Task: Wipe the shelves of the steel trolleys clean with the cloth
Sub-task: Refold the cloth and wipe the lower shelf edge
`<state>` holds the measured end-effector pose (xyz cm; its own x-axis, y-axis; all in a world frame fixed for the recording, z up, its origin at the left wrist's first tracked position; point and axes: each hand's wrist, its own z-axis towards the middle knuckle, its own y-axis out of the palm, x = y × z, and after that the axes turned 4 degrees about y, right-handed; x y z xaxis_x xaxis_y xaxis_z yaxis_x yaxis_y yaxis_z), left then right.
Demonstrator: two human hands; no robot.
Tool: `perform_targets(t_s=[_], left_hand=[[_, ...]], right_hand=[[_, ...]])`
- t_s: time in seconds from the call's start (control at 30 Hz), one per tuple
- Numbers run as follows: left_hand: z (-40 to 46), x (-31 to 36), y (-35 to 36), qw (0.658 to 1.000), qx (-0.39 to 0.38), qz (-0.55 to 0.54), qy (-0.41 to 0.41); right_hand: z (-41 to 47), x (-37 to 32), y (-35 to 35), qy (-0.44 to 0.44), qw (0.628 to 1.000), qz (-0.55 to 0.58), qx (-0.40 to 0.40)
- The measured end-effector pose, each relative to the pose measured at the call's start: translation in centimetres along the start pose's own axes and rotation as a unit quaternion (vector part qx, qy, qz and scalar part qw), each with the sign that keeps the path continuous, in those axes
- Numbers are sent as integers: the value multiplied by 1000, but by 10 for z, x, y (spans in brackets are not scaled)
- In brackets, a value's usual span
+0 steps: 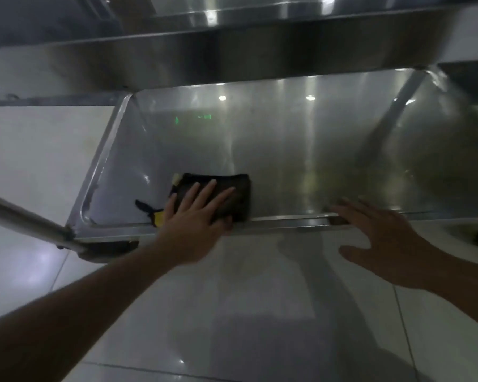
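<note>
A dark folded cloth with a yellow tag lies on the lower shelf of a steel trolley, near the shelf's front left. My left hand presses flat on the cloth with straight, spread fingers. My right hand is at the shelf's front rim, to the right of the cloth, fingers straight and spread, its fingertips at the rim. It holds nothing.
An upper steel shelf overhangs the lower one close above. A round steel post slants in at the left front corner. Glossy light floor tiles lie below. Another trolley's dark edge shows at the right.
</note>
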<state>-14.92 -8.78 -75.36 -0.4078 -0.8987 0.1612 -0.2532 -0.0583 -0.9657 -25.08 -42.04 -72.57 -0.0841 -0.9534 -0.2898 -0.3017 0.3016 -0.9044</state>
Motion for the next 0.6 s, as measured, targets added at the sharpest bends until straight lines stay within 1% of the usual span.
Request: perform_targets(t_s=[0.1, 0.17, 0.23, 0.27, 0.33, 0.43, 0.5, 0.6], left_hand=[[36, -37, -15, 993, -23, -55, -105], [66, -48, -19, 981, -9, -93, -170], [95, -36, -18, 973, 7, -94, -211], [108, -23, -14, 972, 12, -89, -216], [128, 15, -8, 979, 15, -78, -188], [137, 90, 0, 993, 9, -65, -102], [122, 140, 11, 998, 11, -48, -28], [77, 188, 29, 993, -5, -29, 115]], right_hand=[[-35, 58, -18, 108, 991, -75, 3], [-51, 91, -23, 175, 981, -79, 1], [-54, 108, -21, 187, 981, -59, 2], [-53, 111, -19, 179, 982, -60, -2], [-48, 113, -16, 168, 984, -53, -20], [-44, 115, -16, 168, 984, -44, -39], [-46, 117, -14, 168, 982, -71, -40], [-47, 116, -13, 167, 984, -58, -37]])
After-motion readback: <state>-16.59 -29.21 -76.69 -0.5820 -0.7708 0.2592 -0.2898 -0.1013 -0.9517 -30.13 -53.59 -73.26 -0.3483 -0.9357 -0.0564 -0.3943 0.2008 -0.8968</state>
